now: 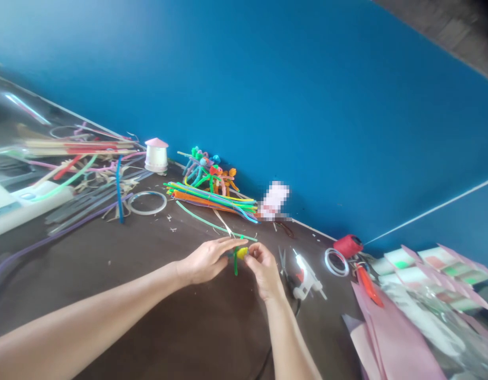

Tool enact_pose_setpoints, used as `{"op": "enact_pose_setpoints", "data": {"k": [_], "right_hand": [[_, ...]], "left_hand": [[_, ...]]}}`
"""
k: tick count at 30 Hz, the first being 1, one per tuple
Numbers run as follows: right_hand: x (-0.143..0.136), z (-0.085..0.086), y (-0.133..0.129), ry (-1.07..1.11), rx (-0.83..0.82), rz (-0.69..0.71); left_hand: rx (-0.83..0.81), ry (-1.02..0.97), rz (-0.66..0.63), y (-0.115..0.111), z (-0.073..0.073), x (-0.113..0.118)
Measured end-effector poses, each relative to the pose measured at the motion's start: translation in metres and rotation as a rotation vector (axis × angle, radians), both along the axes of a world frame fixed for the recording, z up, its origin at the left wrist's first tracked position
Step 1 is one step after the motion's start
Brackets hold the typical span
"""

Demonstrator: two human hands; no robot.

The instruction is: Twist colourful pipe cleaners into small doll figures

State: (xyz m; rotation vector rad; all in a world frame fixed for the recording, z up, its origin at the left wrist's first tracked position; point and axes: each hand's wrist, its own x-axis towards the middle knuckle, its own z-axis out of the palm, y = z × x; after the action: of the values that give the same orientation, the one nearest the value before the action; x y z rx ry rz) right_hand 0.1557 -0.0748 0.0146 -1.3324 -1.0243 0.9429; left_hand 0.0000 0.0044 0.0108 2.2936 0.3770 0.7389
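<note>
Between my hands, over the dark table, is a small yellow and green pipe-cleaner piece (pixel 241 254), with a green end hanging down. My right hand (pixel 263 266) pinches its yellow part from the right, thumb and index finger curled. My left hand (pixel 206 259) closes on its left side, fingers stretched together over the top and thumb beneath. A bundle of colourful pipe cleaners (pixel 212 200) lies beyond my hands, and a single light green pipe cleaner (pixel 200 217) lies just in front of it. Small pipe-cleaner figures (pixel 216 171) stand behind the bundle.
Right of my hands lie scissors (pixel 282 261) and a white glue gun (pixel 307 278). Farther right are a red spool (pixel 348 245), clear rings and pink paper (pixel 398 327). At the left are a white cup (pixel 156 157), a ring (pixel 147 202) and piled sticks. A blue wall rises behind.
</note>
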Motion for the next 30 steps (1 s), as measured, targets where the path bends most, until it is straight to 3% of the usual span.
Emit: {"op": "enact_pose_setpoints", "data": {"k": [6,13,22,30], "right_hand": [[-0.0024,0.0023,0.0003,-0.029,-0.007,0.008],[-0.0053,0.0007,0.0003,0.039,-0.010,0.002],[-0.0066,-0.0003,0.0000,0.081,-0.009,0.022],[-0.0078,0.0027,-0.0009,0.075,-0.043,0.044]], "left_hand": [[0.070,0.070,0.104,-0.0032,-0.0042,0.0034],[0.124,0.002,0.233,-0.0046,-0.0052,0.0046],[0.195,-0.005,0.067,-0.0041,-0.0011,0.0019],[0.170,0.000,0.041,-0.0037,-0.0002,0.0018]]}}
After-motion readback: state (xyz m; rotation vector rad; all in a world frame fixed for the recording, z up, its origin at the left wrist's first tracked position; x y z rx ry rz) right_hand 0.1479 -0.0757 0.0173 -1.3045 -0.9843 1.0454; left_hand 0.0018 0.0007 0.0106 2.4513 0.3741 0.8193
